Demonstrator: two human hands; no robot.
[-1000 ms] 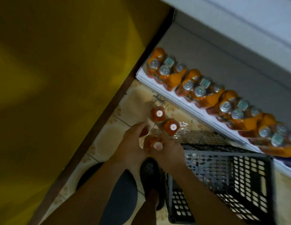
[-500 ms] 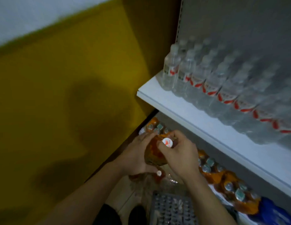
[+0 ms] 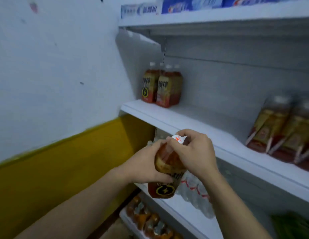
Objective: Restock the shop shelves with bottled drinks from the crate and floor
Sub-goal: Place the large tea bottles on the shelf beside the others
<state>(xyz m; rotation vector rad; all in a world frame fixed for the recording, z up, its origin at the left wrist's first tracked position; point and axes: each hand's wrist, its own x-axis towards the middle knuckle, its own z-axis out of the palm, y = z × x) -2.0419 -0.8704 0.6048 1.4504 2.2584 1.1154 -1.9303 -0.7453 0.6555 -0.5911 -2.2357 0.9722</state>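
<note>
Head view, stock position, items by size.

1. Shelving unit [image 3: 193, 121], white, several tiers (the top tier carries blue-and-white boxes [image 3: 184, 5], print blurred). The middle tier is bare in its centre.
2. Wall [image 3: 55, 66], left of the unit, white above a yellow band [image 3: 64, 161].
3. Left forearm [image 3: 72, 204] and right forearm [image 3: 236, 204], both bare, rising from the bottom edge and converging in front of the unit.
4. Left hand [image 3: 145, 164]: wrapped round the held bottle's body from the left, thumb laid across the front just above the label, fingers behind and out of sight.
5. Right hand [image 3: 197, 154]: above and to the right of the left, fingers curled down over the bottle's top, pinching at the cap.
6. Held bottle [image 3: 168, 161]: amber drink with a lightning-bolt label, roughly upright between the two hands. It is in the air, below the front edge of the middle tier and apart from it.
7. Wrapped packs [image 3: 279, 131], middle tier, far right, blurred.
8. Shelved bottles [image 3: 160, 87] of the same drink, middle tier, back left corner, upright and touching.
9. Water bottles [image 3: 193, 192], on the tier below, behind the held bottle.
10. Orange bottles [image 3: 146, 219], on the lowest tier.
11. Cap [image 3: 178, 139]: white with a red mark, under the right fingertips.
</note>
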